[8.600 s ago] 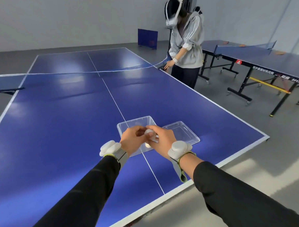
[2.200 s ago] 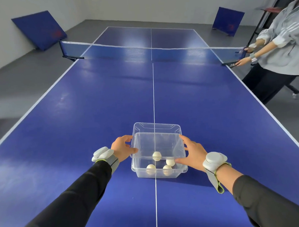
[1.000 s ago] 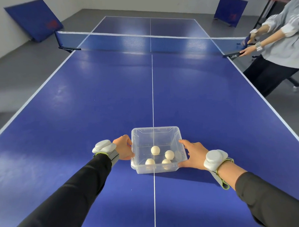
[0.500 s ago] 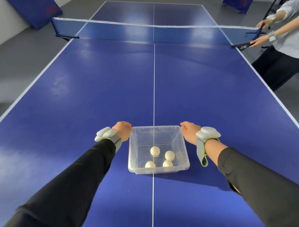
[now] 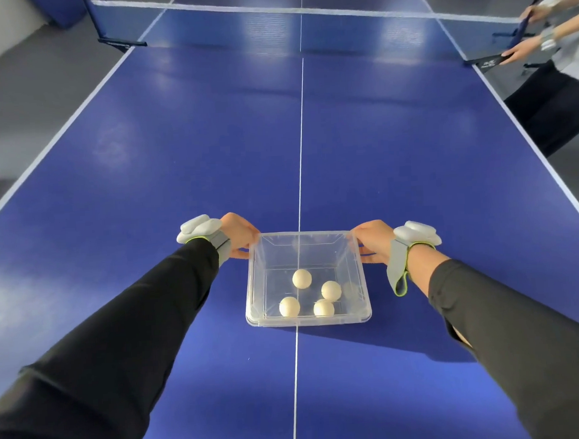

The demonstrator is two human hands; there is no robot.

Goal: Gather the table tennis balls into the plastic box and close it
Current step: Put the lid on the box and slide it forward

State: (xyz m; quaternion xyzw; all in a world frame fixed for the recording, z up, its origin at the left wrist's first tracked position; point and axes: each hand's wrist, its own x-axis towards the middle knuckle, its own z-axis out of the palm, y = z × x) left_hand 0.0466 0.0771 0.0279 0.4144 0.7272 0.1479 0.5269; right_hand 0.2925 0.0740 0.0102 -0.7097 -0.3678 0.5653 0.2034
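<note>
I see my left hand and right hand curled on the far corners of the clear plastic box, gripping its rim. The box sits on the smooth blue worktop, astride the white centre line. Four round matte-white balls lie inside. I cannot tell whether its lid is on.

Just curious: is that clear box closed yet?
Cannot tell. A lid may already sit on the box, but clear plastic hides it. Four balls lie inside; both hands grip its far corners.
</note>
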